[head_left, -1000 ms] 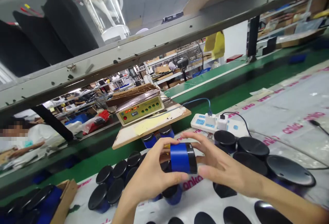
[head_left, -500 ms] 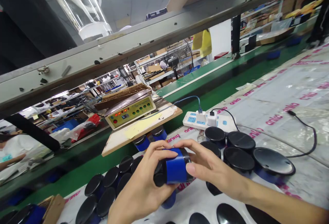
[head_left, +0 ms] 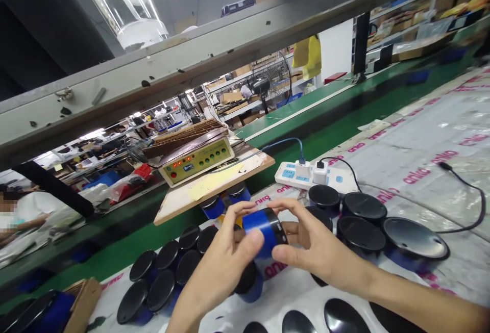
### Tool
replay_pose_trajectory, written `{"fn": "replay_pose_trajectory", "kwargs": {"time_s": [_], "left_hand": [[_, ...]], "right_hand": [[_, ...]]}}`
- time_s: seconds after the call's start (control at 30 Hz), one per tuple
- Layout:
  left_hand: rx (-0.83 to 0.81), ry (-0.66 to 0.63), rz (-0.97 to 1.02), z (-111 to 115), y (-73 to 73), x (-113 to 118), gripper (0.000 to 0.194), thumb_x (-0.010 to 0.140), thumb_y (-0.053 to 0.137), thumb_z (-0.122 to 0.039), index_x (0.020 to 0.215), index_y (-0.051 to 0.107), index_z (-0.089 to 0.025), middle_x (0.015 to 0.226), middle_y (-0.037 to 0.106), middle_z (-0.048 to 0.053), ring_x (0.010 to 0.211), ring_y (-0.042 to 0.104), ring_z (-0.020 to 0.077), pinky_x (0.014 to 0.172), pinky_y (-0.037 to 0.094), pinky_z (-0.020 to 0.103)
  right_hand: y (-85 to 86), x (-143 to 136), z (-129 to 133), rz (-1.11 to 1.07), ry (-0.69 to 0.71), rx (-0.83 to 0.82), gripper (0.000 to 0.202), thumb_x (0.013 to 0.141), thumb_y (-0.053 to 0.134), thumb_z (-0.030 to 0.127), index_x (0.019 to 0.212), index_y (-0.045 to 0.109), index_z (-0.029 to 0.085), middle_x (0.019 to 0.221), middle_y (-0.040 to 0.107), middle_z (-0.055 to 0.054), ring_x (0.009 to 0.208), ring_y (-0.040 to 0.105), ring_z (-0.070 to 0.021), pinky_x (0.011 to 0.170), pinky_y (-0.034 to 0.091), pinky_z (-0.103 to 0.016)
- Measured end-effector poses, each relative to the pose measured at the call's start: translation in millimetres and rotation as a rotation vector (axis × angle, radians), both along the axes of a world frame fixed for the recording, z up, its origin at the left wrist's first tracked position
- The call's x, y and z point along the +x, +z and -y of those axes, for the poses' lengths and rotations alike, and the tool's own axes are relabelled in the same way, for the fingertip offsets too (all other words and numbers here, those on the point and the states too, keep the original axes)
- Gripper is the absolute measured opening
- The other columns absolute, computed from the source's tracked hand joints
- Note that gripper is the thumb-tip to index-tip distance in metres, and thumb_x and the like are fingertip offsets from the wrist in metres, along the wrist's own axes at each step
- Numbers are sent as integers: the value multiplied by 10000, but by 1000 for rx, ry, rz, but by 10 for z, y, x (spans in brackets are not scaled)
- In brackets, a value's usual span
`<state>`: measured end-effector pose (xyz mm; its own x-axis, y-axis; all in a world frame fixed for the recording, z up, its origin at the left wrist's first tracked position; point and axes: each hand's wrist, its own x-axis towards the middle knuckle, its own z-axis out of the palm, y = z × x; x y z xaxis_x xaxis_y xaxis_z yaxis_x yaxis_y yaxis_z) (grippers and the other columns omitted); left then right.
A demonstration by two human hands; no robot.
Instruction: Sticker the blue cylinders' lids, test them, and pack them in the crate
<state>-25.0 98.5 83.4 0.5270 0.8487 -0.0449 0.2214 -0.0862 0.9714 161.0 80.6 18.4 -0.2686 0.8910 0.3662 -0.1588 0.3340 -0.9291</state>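
Note:
A blue cylinder with a black end band [head_left: 264, 225], perhaps a small speaker, is held tilted above the table; small pale marks show on the band. My left hand [head_left: 225, 256] grips its blue side, thumb across the front and fingers behind. At the black end, my right hand [head_left: 314, 244] curls round with thumb and fingertips, partly hidden behind the cylinder. Just below stands another blue cylinder with a dark top [head_left: 250, 287]. Similar black-topped cylinders stand grouped to the left [head_left: 163, 289] and to the right [head_left: 362, 233].
A white power strip [head_left: 291, 174] with plugs lies behind the right group, and a black cable [head_left: 480, 195] curls farther right. A control box with lit lamps [head_left: 195, 162] rests on a wooden board [head_left: 172, 208]. Beyond runs a green conveyor [head_left: 321, 136], with a metal beam [head_left: 214, 42] overhead.
The cylinder has turned in my hands, bringing the marked black band into view. My left thumb has moved from beneath onto its front. The whole view has shifted slightly.

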Motion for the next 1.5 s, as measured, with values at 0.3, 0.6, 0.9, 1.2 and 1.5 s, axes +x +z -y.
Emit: {"fn": "replay_pose_trajectory", "kwargs": {"time_s": [0.3,0.6,0.9,1.2,1.5], "left_hand": [[-11,-49,-5,-43,-81,-47,365,852,588,-449,1128,492,-229,1003,632,29,807,608,141,708,511,273],[-44,-91,-22,12,-37,-30,431,798,684,-381,1131,449,-242,1002,639,30,862,607,145,741,482,267],[131,-112,-109,-58,14,-207,504,786,676,-440,1225,460,-322,1281,519,21,1098,551,188,938,450,321],[452,48,-446,-172,-199,-91,286,891,495,-435,1121,537,-269,1171,597,32,1102,543,211,981,405,392],[677,-46,-647,-90,-400,243,349,897,463,-390,1203,552,-247,1277,536,70,1208,456,270,1019,369,462]], "right_hand": [[58,-5,52,111,69,82,383,935,487,355,1311,413,350,1384,379,-48,1131,518,-194,907,492,-345],[43,-33,-8,-65,84,68,334,899,553,305,1232,541,281,1291,512,-40,1199,485,-200,1010,398,-348],[164,125,24,374,-21,159,442,842,602,326,1257,472,245,1176,580,-55,938,604,-182,770,508,-297],[24,24,-37,994,-168,339,471,922,446,485,1298,468,201,1271,518,-102,1111,534,-242,909,458,-374],[113,867,-283,1341,-700,120,314,875,495,277,1147,597,158,1067,599,-154,960,569,-325,806,456,-462]]}}
